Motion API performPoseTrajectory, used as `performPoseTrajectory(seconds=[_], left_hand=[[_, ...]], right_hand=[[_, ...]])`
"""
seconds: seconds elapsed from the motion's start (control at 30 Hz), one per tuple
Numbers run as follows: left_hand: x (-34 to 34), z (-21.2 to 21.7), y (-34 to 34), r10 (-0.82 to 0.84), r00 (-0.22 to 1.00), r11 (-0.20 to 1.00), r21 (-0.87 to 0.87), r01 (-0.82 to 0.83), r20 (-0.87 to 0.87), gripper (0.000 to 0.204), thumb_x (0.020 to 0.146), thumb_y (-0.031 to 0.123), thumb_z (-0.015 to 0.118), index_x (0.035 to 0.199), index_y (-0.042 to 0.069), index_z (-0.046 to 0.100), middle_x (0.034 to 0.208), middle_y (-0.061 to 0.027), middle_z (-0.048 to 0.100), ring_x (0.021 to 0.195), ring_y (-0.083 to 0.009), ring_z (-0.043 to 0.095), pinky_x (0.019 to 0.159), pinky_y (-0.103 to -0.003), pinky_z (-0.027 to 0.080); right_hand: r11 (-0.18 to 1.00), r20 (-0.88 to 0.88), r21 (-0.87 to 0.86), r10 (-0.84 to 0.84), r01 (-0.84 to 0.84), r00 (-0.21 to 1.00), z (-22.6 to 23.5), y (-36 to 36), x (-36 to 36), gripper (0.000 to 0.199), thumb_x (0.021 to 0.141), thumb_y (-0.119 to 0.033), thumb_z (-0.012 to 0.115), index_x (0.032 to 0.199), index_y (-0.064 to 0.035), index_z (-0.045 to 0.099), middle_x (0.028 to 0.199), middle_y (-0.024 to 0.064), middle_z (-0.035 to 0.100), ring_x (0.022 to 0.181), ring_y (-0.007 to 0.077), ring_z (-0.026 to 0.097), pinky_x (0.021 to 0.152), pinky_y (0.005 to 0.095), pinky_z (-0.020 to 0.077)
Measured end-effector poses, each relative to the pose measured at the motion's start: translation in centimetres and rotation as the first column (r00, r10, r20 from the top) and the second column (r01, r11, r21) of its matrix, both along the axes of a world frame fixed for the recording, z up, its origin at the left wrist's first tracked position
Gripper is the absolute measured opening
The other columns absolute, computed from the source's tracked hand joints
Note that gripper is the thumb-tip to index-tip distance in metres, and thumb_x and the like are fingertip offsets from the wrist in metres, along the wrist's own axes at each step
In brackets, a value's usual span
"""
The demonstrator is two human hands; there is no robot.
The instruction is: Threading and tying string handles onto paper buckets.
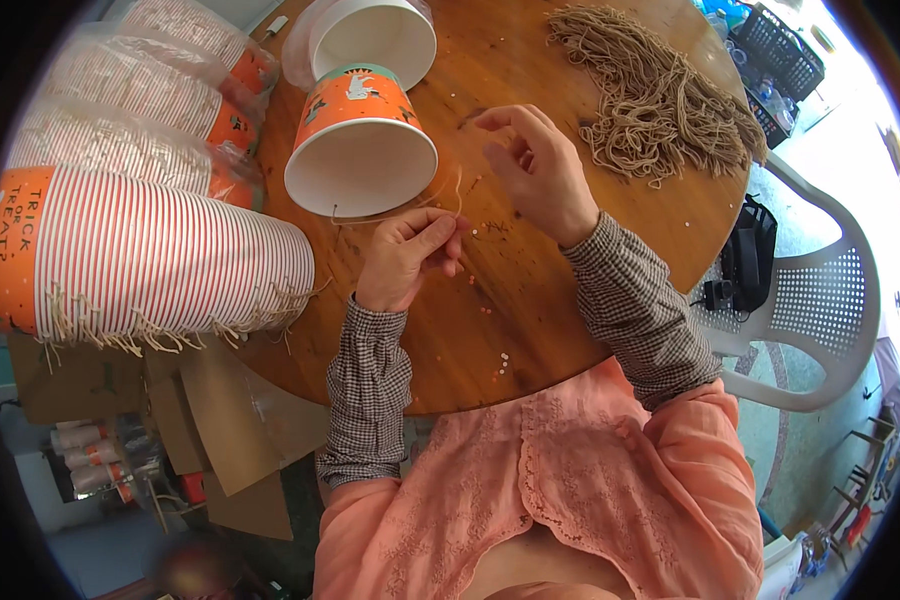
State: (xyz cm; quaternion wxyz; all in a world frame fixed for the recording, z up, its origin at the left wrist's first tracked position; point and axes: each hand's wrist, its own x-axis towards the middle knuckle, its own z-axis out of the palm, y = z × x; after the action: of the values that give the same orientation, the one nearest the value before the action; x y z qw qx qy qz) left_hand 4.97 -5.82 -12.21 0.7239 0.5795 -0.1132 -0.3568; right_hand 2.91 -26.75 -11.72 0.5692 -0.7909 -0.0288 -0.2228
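Observation:
An orange paper bucket [360, 165] with a white inside lies tipped on the wooden table, its mouth toward me. A thin tan cord [370, 219] runs from a hole at its rim to my left hand [410, 255], which pinches it between thumb and forefinger. The cord's free end sticks up above those fingertips. To the right, my right hand [538, 165] is raised over the table with fingers curved and apart, holding nothing that I can see. Behind the orange bucket stands another white paper bucket [380, 45], partly in a clear bag.
A long nested stack of buckets [170, 265] with knotted cords lies at the left, bagged stacks [120, 130] behind it. A heap of tan cords [660, 100] covers the far right of the table [510, 320]. A grey plastic chair [820, 290] stands at the right.

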Motion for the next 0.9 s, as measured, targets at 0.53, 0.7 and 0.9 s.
performPoseTrajectory(seconds=[0.53, 0.7, 0.9], left_hand=[[0.3, -0.4, 0.0, 0.229, 0.931, 0.964, 0.069, -0.258, 0.284, 0.028, 0.098, 0.025, 0.055, 0.096, -0.001, 0.064, 0.080, -0.0044, 0.063, 0.067, -0.0084, 0.057, 0.061, -0.024, 0.049], [0.3, 0.3, -0.2, 0.326, 0.941, 0.945, -0.049, -0.323, 0.084, 0.045, 0.099, 0.041, 0.048, 0.088, 0.001, 0.065, 0.079, -0.0050, 0.063, 0.066, -0.0104, 0.057, 0.061, -0.025, 0.049], [-0.1, -0.8, -0.1, 0.344, 0.906, 0.936, -0.016, -0.351, 0.245, 0.037, 0.097, 0.034, 0.055, 0.083, 0.001, 0.064, 0.073, -0.0038, 0.061, 0.066, -0.0099, 0.056, 0.059, -0.024, 0.046]], right_hand=[[0.943, -0.161, 0.068, 0.334, -0.327, 0.929, 0.6, 0.9, -0.8, 0.014, 0.088, -0.014, 0.065, 0.087, 0.0000, 0.065, 0.064, -0.0034, 0.051, 0.058, 0.0035, 0.044, 0.051, 0.0221, 0.0372], [0.942, -0.096, 0.110, 0.327, -0.317, 0.940, 0.8, 0.8, -0.9, 0.014, 0.088, -0.014, 0.067, 0.088, 0.0001, 0.064, 0.064, -0.0056, 0.047, 0.058, 0.0020, 0.040, 0.051, 0.0212, 0.0344], [0.934, -0.103, 0.113, 0.349, -0.338, 0.931, 0.5, 1.0, -0.7, 0.014, 0.088, -0.014, 0.066, 0.088, 0.0002, 0.064, 0.065, -0.0060, 0.046, 0.059, 0.0020, 0.039, 0.051, 0.0212, 0.0338]])
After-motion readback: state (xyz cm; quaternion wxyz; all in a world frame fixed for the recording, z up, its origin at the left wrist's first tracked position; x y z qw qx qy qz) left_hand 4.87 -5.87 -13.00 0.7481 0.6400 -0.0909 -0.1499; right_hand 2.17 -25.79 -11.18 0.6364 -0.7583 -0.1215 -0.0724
